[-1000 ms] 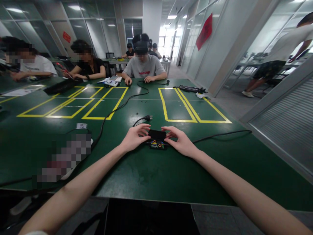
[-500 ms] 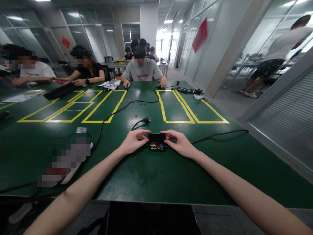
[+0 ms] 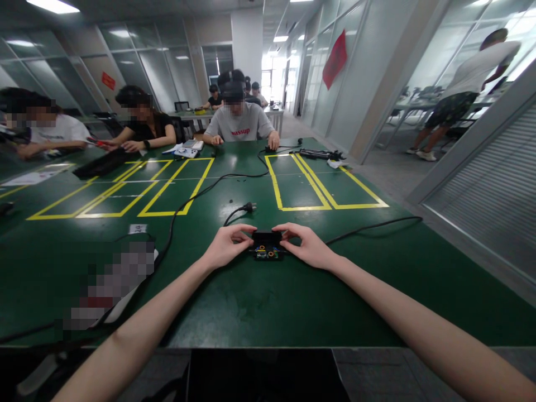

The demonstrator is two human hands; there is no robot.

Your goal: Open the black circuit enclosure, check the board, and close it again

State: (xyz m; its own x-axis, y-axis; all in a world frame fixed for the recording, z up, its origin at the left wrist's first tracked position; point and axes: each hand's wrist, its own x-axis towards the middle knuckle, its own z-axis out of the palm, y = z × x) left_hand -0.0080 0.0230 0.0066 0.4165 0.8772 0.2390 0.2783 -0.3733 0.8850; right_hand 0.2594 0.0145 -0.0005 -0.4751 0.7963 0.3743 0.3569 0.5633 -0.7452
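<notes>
Both my hands pinch a small black plastic cover (image 3: 267, 238) between thumb and fingers, one at each end. My left hand (image 3: 225, 245) grips its left end and my right hand (image 3: 306, 247) its right end. The cover stands tilted up right behind an open black case with a circuit board (image 3: 268, 254) in it, on the green table. Yellow coil rings and small coloured parts show on the board. Whether cover and case touch is hard to tell. A black cord (image 3: 372, 227) runs off to the right from behind my right hand.
A power plug (image 3: 250, 207) on a short cord lies beyond my left hand. To the left is a blurred-out item (image 3: 115, 279) beside a long cable. Yellow tape outlines (image 3: 304, 209) mark the table. Several people sit across it; a person (image 3: 240, 120) faces me.
The camera view has shifted slightly. My hands keep their grip on the cover, which stays tilted behind the case. The person opposite has lifted one hand a little.
</notes>
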